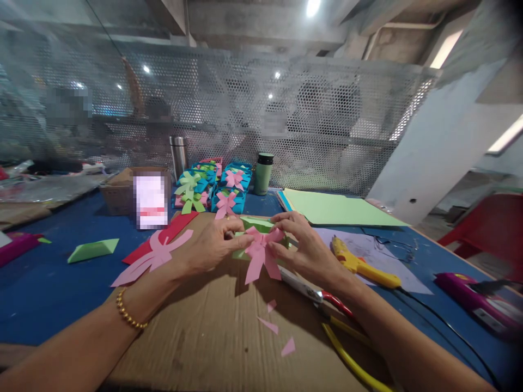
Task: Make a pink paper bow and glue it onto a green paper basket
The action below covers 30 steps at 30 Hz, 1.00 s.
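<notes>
My left hand (pixel 212 245) and my right hand (pixel 304 245) meet over a brown cardboard sheet (pixel 212 337). Between their pinched fingertips sits a pink paper bow (pixel 260 253), pressed against a green folded paper box (pixel 257 224). Both hands grip the bow and box from either side. A gold bead bracelet (pixel 128 314) circles my left wrist. Another pink bow cut-out (pixel 153 256) lies flat just left of my left hand.
Finished blue and green boxes with bows (pixel 216 188) are stacked at the back beside a steel flask (pixel 178 155) and a green tumbler (pixel 263 173). A yellow glue gun (pixel 359 264), scissors (pixel 327 305), green sheets (pixel 335 209) and pink scraps (pixel 278 332) lie nearby.
</notes>
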### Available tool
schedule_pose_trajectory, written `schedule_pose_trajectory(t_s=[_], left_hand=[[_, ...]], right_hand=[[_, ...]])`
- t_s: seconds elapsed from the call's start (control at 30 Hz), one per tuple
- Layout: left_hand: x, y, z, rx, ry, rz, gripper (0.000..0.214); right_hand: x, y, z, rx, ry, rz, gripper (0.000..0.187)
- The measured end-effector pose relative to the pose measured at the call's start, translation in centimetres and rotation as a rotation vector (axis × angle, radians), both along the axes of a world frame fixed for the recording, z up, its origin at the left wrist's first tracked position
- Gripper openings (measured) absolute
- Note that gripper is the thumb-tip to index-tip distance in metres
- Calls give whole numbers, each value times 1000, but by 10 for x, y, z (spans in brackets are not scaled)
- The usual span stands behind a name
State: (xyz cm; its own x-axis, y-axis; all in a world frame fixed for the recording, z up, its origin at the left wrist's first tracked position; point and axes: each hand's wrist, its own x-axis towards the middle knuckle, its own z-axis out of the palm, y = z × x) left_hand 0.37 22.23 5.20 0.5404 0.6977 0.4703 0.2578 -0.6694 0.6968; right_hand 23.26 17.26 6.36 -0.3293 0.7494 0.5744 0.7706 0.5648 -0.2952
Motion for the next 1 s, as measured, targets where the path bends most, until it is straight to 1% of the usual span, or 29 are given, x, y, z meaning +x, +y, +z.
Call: schedule_pose_trajectory(t_s=[0.3, 0.7, 1.0], left_hand=[[-1, -2, 1, 1, 26, 21, 35], [1, -2, 1, 10, 15, 2, 37], [1, -2, 2, -20, 5, -8, 36]], right_hand=[[1, 0, 0, 13, -6, -3, 6], [0, -1, 0, 2, 1, -1, 6], [0, -1, 1, 2, -3, -4, 5]])
